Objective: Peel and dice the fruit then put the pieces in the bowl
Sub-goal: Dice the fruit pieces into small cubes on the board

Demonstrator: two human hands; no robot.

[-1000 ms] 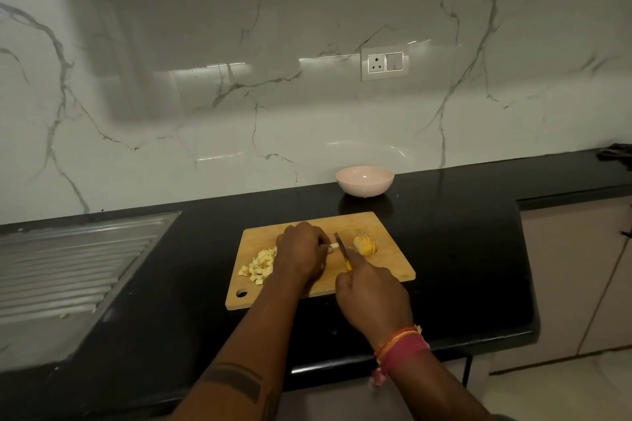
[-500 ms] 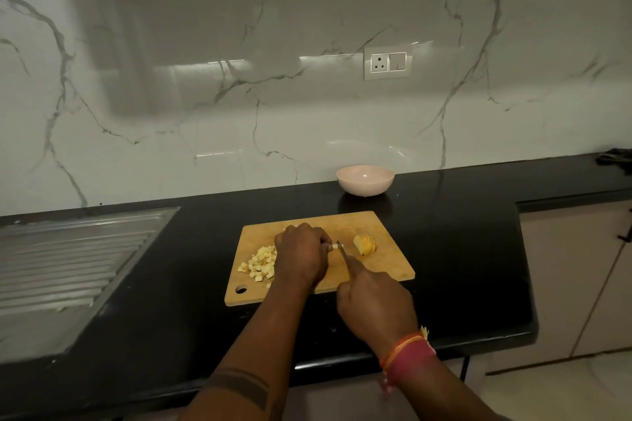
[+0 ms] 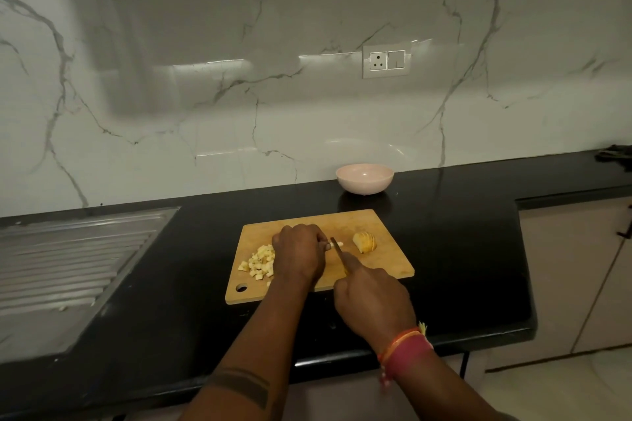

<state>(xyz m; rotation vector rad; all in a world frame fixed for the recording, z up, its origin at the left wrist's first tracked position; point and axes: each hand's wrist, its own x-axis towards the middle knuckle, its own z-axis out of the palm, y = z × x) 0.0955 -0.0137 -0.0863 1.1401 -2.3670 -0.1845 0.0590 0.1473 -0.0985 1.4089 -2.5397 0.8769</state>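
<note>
A wooden cutting board (image 3: pixel 383 225) is shown lying on a black counter (image 3: pixel 461 249), with a pale pink bowl (image 3: pixel 365 178) standing beyond its far edge, near the marble backsplash (image 3: pixel 205 96) and apart from the board. The left hand (image 3: pixel 299 251) is curled, knuckles up, over a pale strip of fruit (image 3: pixel 337 244) whose end projects from under the fingers; the strip is pinned to the board. The right hand (image 3: pixel 372 297) is closed round the handle of a knife (image 3: pixel 338 249), the blade being laid across the strip just beside the left fingertips; whether the edge has entered the flesh cannot be told at this distance. A heap of diced pieces (image 3: pixel 260 261) is seen on the board to the left of the left hand. A sliced, yellow-skinned fruit section (image 3: pixel 365 242) rests on the board to the right of the blade. A steel drainboard (image 3: pixel 68 260) is set into the counter at left, and a wall socket (image 3: pixel 386 60) is mounted above the bowl.
</note>
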